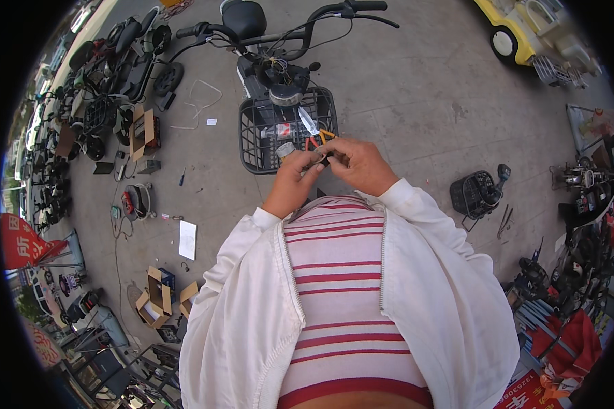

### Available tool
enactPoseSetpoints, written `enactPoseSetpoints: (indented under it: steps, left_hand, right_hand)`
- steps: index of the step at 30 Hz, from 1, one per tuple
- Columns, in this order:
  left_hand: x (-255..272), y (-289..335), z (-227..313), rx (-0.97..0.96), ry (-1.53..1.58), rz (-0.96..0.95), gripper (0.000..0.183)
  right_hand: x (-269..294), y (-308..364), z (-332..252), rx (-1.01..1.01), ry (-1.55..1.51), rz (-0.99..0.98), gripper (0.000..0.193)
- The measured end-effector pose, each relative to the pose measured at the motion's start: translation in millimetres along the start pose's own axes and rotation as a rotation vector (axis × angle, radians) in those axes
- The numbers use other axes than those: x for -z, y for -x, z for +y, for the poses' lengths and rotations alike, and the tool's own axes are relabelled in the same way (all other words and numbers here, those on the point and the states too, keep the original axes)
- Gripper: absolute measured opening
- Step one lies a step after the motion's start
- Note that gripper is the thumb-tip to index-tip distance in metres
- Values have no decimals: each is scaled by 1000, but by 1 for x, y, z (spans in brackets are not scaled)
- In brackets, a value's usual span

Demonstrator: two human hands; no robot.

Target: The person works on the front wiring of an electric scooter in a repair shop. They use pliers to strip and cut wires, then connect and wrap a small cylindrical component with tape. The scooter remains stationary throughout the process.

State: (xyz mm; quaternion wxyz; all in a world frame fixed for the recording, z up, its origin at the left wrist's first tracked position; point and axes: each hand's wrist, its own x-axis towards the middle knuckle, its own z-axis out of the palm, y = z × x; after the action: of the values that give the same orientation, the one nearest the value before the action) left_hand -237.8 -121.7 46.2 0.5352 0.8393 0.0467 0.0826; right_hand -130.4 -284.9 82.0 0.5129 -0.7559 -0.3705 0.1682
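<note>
Both my hands meet just over the near rim of a black wire basket (247, 136) on the front of an electric bike (266, 61). My left hand (293, 183) pinches a small black piece (325, 161) between thumb and fingers. On its other side my right hand (363, 163) grips the same piece, fingers curled. What exactly it is stays too small to tell. Inside the basket lie a clear plastic bottle (278, 130), a jar-like container (285, 148) and tools with orange and yellow handles (326, 134). Loose wires (274, 66) stick out near the headlight (285, 94).
On the paving at left are opened cardboard boxes (158, 300), a white sheet (187, 240), a screwdriver (182, 176) and cables. A second black basket (472, 194) with a cordless drill (503, 173) stands at right. Parked bikes (126, 61) line the left; a yellow cart (522, 41) is far right.
</note>
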Motion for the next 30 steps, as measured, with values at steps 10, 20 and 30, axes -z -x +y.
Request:
enactPoseSetpoints:
  steps: [10,20,30]
  left_hand:
    - [-1,-4,5,-79,-151,45,17]
    - [-1,-7,-2,-46,-99,58,14]
    - [-9,-6,2,139,120,201,14]
  right_hand:
    - [2,1,4,-52,-23,-37,13]
    - [-13,0,10,-54,71,19,9]
    - [-21,5,9,-84,-89,246,19]
